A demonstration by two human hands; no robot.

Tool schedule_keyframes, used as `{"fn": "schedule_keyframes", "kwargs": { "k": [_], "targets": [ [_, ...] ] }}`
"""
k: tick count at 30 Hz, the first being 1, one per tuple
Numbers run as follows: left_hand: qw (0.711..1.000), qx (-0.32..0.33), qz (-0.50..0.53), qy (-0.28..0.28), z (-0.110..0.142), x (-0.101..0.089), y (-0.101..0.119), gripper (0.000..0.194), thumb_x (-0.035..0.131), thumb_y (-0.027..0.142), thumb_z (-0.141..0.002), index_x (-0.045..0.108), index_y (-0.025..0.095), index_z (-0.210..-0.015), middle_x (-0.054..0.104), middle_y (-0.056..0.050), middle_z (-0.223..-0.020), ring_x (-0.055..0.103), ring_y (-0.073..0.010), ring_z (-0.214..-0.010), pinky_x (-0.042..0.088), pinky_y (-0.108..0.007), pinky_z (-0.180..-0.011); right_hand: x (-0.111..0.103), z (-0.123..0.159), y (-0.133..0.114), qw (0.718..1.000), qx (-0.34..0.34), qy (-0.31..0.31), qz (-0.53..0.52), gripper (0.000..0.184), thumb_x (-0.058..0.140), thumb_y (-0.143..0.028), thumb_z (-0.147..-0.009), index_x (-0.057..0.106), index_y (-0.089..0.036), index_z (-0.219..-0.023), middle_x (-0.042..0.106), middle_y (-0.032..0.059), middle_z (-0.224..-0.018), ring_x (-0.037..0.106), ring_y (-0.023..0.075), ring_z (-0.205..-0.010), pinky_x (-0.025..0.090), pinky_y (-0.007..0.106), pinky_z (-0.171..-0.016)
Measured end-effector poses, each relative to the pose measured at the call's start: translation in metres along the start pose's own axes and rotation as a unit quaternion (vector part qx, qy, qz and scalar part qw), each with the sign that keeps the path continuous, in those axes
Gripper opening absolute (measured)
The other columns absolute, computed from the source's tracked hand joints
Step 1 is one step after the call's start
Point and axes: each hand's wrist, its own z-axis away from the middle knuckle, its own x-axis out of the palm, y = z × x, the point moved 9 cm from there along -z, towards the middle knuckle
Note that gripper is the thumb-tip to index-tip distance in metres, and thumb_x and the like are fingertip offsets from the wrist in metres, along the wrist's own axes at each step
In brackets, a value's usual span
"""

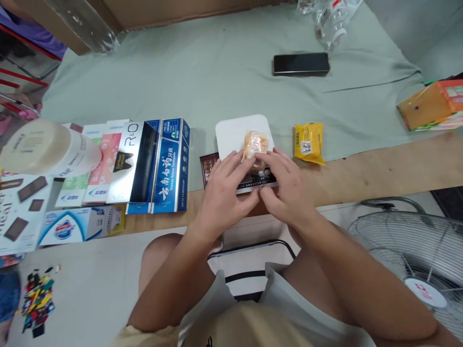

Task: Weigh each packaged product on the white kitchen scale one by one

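Note:
A small orange-yellow block in clear shiny wrap [256,142] lies on the white plate of what looks like a small kitchen scale [227,132] with a black front strip. My left hand [226,190] curves round the block's left and near side, fingertips against it. From the right, my right hand [284,185] has its fingers bent over the near right edge of the block. The two thumbs nearly meet in front of the scale. Part of the block's near side and the scale's front is hidden by my fingers. A brown packet [209,166] sticks out left of the scale.
Right of the scale lies a yellow soap packet [308,143]. A black phone [301,64] and clear plastic bottles [331,24] are farther back. At left stand toothpaste boxes [170,166] and a white jar [50,149]. A fan [415,260] is below right; an orange bag [430,106] sits at right.

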Motion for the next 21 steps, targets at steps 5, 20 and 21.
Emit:
{"fn": "schedule_keyframes", "kwargs": {
  "k": [5, 20, 21],
  "targets": [
    [0.994, 0.072, 0.081, -0.015, 0.01, 0.005, 0.029, 0.056, 0.06, 0.024, -0.093, 0.055, 0.012, -0.147, 0.045, -0.021, -0.166, 0.045, -0.0276, -0.156, 0.044, -0.045, -0.127, -0.029, 0.003, 0.008, 0.995, 0.017, 0.088, -0.049, 0.028, 0.061, -0.033, -0.093, 0.069, -0.026, -0.119, 0.068, 0.0114, -0.122, 0.062, 0.0291, -0.125, 0.056, 0.052, -0.106],
    [0.992, 0.083, 0.083, 0.037, 0.005, -0.005, 0.028, 0.044, 0.056, 0.023, -0.098, 0.058, 0.018, -0.142, 0.056, -0.017, -0.158, 0.054, -0.0265, -0.148, 0.049, -0.047, -0.123, -0.048, -0.038, 0.049, 0.977, 0.034, 0.178, 0.112, 0.019, 0.061, -0.031, -0.096, 0.075, -0.029, -0.109, 0.063, 0.0088, -0.112, 0.067, 0.0256, -0.103, 0.056, 0.049, -0.097],
    [0.993, 0.079, 0.079, 0.039, 0.005, -0.006, 0.026, 0.043, 0.056, 0.023, -0.098, 0.059, 0.018, -0.141, 0.056, -0.017, -0.157, 0.054, -0.0268, -0.148, 0.049, -0.047, -0.122, -0.044, -0.04, 0.052, 0.977, 0.052, 0.159, 0.132, 0.024, 0.061, -0.032, -0.095, 0.073, -0.028, -0.116, 0.064, 0.0093, -0.112, 0.067, 0.027, -0.105, 0.055, 0.051, -0.098]
  ]
}}
